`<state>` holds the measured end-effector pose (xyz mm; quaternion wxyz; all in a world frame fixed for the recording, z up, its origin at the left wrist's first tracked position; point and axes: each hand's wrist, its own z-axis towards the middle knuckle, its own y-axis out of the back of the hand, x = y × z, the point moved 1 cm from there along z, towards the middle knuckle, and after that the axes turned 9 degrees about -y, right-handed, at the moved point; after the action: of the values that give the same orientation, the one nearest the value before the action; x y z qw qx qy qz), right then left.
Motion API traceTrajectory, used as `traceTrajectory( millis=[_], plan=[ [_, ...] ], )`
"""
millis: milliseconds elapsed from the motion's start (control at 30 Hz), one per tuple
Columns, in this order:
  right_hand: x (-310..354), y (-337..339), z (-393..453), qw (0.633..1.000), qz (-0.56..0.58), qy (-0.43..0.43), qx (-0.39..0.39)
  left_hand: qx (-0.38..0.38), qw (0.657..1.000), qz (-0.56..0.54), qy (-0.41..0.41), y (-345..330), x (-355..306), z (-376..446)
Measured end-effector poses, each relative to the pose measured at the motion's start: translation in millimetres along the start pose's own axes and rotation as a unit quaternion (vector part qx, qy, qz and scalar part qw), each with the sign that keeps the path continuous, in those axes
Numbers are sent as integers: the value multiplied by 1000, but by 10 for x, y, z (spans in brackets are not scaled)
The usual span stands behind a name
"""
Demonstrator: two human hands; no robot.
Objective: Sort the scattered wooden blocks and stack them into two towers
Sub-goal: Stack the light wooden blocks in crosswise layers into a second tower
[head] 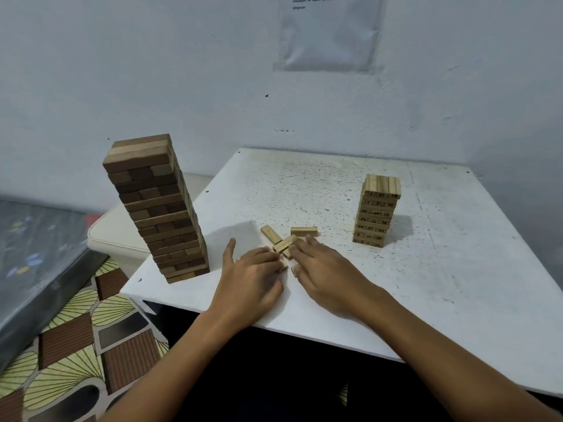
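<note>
Forearms: both enter from the lower edge, cut off by the frame before the elbows; I see them cross the near edge of the white table (457,300).
Left hand (249,281): palm down on the tabletop, thumb spread toward the dark tower, fingers curled over small pale blocks; the fingertips are blurred, so I cannot tell whether they pinch a block or only rest on it.
Right hand (329,272): palm down, fingers fairly straight and slightly apart, laid on the loose blocks; I see no closed grip.
Loose blocks (285,243): a small heap of pale wooden pieces between and just beyond the two hands, lying crossed over one another; I make out about five, but those under the fingers are mostly hidden and the count is unsure.
Single block (304,231): lies flat at the far side of the heap, just past the right fingertips.
Dark tower (158,208): tall stack of brown blocks at the table's left near corner, left of the left hand; it appears to lean, though the wide lens may add to that.
Pale tower (376,211): shorter stack of light, numbered blocks, far right of the hands, well apart from the heap; several numerals are too small to read.
Floor mat (67,345): patterned, left of the table, cut off at the frame edge.
Wall sheet (329,32): taped paper, top cropped, print unreadable.
</note>
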<state>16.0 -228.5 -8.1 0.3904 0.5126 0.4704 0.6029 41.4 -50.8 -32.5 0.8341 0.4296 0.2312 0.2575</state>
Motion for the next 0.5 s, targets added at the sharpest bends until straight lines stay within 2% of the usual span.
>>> traceTrajectory(
  millis=[300,500],
  plan=[
    [-252,135,-258,995,84,23,-42,-5,995,-65,-79,28,-151,52],
    [-459,237,-425,987,156,18,13,24,979,-165,-116,-28,-233,63]
  ],
)
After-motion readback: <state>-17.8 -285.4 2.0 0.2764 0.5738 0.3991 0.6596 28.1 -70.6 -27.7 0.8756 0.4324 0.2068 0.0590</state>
